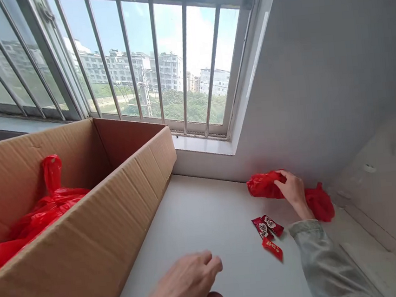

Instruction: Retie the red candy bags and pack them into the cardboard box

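Against the wall at the right, my right hand (292, 188) grips a red plastic bag (262, 185) lying on the white surface. Another red bag (319, 203) rests just right of my right wrist. My left hand (188, 282) hovers over the surface at the bottom centre, holding nothing, its thumb apart from the bent fingers. Between the two hands are two dark red packets (262, 228) with white marks, partly overlapping, and a brighter red packet (272, 248) touching them from below.
A large open cardboard box (130, 211) fills the left side, with red plastic bags (46, 212) inside. Behind it is a barred window (172, 67) with a white sill (204, 144). A grey wall (310, 77) borders the surface (197, 214) at the back right.
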`<control>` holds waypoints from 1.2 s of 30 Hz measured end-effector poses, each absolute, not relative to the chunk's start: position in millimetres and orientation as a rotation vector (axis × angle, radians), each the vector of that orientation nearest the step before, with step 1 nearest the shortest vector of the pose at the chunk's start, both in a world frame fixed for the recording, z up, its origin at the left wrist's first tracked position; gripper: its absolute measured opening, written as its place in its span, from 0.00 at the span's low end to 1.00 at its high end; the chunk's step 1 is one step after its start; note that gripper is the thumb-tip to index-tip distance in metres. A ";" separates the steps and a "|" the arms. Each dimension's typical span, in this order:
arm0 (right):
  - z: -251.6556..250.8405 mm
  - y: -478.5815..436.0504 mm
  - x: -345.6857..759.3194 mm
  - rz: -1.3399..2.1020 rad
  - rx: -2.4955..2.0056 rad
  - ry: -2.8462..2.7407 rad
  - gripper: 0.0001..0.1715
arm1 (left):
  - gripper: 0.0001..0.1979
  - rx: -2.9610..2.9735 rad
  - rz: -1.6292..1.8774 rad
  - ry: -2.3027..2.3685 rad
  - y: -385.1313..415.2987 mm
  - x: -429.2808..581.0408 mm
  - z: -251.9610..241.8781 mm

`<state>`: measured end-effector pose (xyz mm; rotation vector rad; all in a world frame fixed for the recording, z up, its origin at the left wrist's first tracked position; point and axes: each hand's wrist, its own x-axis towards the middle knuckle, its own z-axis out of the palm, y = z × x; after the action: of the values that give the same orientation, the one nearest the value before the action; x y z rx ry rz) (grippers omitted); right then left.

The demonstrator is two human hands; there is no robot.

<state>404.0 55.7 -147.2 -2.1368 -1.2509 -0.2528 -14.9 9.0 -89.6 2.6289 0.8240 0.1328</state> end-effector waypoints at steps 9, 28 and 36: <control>-146.2 13.0 233.2 0.559 -1.562 -1.633 0.19 | 0.14 2.479 0.474 0.855 43.0 24.3 -97.2; -144.2 10.9 212.2 0.528 -1.574 -1.607 0.09 | 0.10 2.471 0.556 0.837 73.5 8.5 -122.6; -121.4 -26.1 277.9 0.648 -1.752 -1.315 0.10 | 0.04 2.170 0.754 0.923 98.3 -18.0 -102.8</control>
<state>277.9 -26.1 -121.4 -1.7517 -1.3148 0.6476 -18.0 98.3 -102.8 2.1695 0.9229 0.7537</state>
